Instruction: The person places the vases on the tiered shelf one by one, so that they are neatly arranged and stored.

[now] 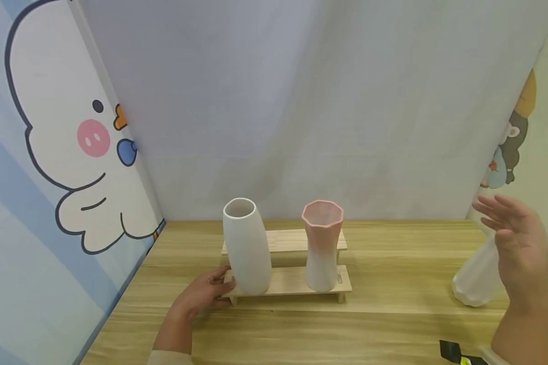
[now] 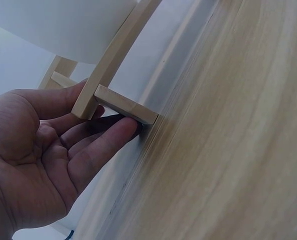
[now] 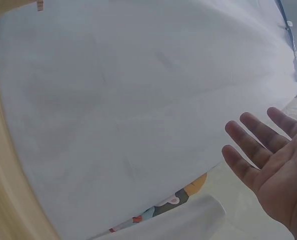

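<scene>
A pale grey curtain point(image 1: 301, 101) hangs across the back, and a blue-and-white cartoon panel point(image 1: 50, 147) closes in the left side. The wood-grain table point(image 1: 392, 329) has its back edge along the foot of the curtain and its left edge along the panel.

The wooden stand point(image 1: 287, 280) sits left of the table's middle, just in front of the back edge, with a low front board and a higher one behind. A broad stretch of bare wood lies between its right end and the faceted white vase point(image 1: 477, 276) near the right side.

Upright on the front board are the smooth white vase point(image 1: 248, 248) at the left and the pink-and-white vase point(image 1: 322, 248) at the right, well apart. Both mouths face up and show inner walls; their bottoms are out of sight. The faceted vase's mouth is hidden in the head view.

The right-hand grip point(image 1: 518, 243) is raised by that vase, fingers extended and spread, holding nothing. The left-hand grip point(image 1: 201, 294) pinches the stand's left front end between thumb and fingers, around the short leg.
</scene>
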The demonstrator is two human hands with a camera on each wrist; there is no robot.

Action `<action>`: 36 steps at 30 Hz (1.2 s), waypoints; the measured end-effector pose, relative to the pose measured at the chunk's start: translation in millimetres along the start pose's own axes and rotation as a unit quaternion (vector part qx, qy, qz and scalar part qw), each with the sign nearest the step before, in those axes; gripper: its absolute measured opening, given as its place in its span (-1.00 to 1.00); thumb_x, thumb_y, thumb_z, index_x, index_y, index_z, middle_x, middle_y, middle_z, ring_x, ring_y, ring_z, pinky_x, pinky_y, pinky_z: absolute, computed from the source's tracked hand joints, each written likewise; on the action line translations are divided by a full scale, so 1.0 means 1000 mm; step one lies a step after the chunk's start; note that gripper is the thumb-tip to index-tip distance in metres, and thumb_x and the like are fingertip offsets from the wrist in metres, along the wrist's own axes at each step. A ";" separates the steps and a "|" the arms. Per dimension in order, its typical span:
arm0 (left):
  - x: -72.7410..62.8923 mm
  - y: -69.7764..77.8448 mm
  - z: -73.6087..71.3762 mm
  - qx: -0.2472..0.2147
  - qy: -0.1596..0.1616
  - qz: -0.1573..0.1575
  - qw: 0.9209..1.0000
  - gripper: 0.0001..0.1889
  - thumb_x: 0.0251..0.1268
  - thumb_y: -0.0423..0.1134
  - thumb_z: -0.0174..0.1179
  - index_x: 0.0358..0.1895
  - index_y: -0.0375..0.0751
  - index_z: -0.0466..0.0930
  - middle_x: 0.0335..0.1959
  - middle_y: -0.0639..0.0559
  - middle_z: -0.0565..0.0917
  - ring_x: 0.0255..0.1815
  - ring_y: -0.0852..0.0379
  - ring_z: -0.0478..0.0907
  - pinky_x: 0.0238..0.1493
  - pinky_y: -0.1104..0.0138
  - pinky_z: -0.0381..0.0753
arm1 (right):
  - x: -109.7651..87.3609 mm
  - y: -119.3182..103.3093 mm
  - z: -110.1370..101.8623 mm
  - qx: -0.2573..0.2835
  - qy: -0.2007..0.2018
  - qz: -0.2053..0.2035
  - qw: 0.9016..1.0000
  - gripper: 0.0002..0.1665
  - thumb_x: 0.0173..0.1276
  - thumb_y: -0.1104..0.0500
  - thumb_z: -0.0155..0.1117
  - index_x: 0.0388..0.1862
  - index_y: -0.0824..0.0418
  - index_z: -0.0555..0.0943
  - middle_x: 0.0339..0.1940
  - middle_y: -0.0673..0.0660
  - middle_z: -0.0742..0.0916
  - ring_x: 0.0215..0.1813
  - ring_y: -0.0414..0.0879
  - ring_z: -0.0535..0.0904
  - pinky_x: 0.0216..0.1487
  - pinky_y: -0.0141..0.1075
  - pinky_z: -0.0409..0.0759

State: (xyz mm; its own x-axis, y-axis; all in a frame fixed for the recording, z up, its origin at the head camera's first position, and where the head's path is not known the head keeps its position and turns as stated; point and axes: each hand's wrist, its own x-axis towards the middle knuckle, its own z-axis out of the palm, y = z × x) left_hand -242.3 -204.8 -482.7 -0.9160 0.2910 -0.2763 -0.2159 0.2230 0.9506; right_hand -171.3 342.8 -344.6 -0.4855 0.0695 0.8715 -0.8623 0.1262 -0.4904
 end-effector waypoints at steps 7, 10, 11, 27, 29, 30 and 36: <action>-0.001 -0.001 0.000 -0.001 -0.001 0.001 1.000 -0.20 0.30 -0.07 0.31 0.52 -0.23 0.16 0.53 -0.41 0.03 0.46 -0.35 0.19 0.00 0.07 0.73 | -0.006 0.001 -0.018 0.023 0.079 0.025 0.996 -0.41 0.42 0.19 0.26 0.29 0.51 0.37 0.20 0.21 0.67 0.21 -0.11 0.60 0.16 -0.52 0.51; -0.001 -0.001 0.000 -0.001 -0.001 0.001 1.000 -0.21 0.31 -0.08 0.30 0.51 -0.23 0.17 0.52 -0.42 0.05 0.45 -0.36 0.20 0.00 0.07 0.73 | -0.009 0.003 -0.027 -0.008 0.096 0.028 0.995 -0.44 0.43 0.19 0.24 0.28 0.48 0.39 0.20 0.18 0.68 0.20 -0.14 0.61 0.17 -0.53 0.50; -0.001 -0.001 0.000 -0.001 -0.001 0.001 1.000 -0.22 0.31 -0.08 0.30 0.51 -0.23 0.17 0.52 -0.42 0.05 0.45 -0.36 0.20 0.00 0.07 0.73 | -0.010 0.003 -0.030 -0.035 0.102 0.028 0.994 -0.46 0.45 0.19 0.21 0.29 0.48 0.39 0.20 0.16 0.68 0.20 -0.16 0.61 0.18 -0.54 0.49; -0.001 -0.002 0.001 0.000 0.001 0.000 1.000 -0.21 0.30 -0.07 0.31 0.51 -0.25 0.17 0.51 -0.44 0.06 0.44 -0.35 0.23 -0.02 0.07 0.73 | -0.026 0.020 -0.055 -0.098 0.173 0.069 0.978 -0.59 0.49 0.35 0.06 0.27 0.44 0.44 0.14 0.08 0.70 0.12 -0.21 0.63 0.09 -0.58 0.50; -0.001 -0.002 0.001 0.000 0.001 0.001 1.000 -0.21 0.30 -0.07 0.30 0.51 -0.25 0.17 0.52 -0.44 0.04 0.44 -0.35 0.22 -0.02 0.07 0.73 | -0.029 0.024 -0.056 -0.049 0.190 0.092 0.976 -0.58 0.45 0.36 0.13 0.26 0.43 0.46 0.12 0.10 0.71 0.11 -0.19 0.63 0.14 -0.59 0.49; -0.001 -0.002 0.001 0.000 0.000 0.001 1.000 -0.21 0.31 -0.07 0.30 0.51 -0.25 0.17 0.52 -0.44 0.03 0.44 -0.36 0.22 -0.02 0.07 0.73 | -0.030 0.025 -0.056 -0.029 0.201 0.108 0.973 -0.56 0.42 0.35 0.18 0.25 0.42 0.46 0.11 0.10 0.71 0.11 -0.18 0.63 0.17 -0.59 0.48; -0.001 0.000 0.001 0.000 0.001 -0.001 1.000 -0.21 0.30 -0.07 0.30 0.51 -0.25 0.17 0.52 -0.42 0.03 0.48 -0.35 0.13 -0.02 0.07 0.73 | -0.033 0.027 -0.054 -0.163 0.226 0.246 0.928 -0.42 0.39 0.18 0.29 0.36 0.16 0.41 0.17 -0.05 0.65 0.12 -0.29 0.58 0.21 -0.64 0.43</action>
State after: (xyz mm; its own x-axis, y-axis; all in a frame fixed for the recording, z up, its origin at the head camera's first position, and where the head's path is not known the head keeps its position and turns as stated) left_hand -241.4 -204.0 -483.0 -0.9163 0.2880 -0.2783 -0.2183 0.2234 0.9500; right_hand -170.3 397.6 -386.6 -0.6352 0.5979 0.4889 -0.4260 0.2568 -0.8675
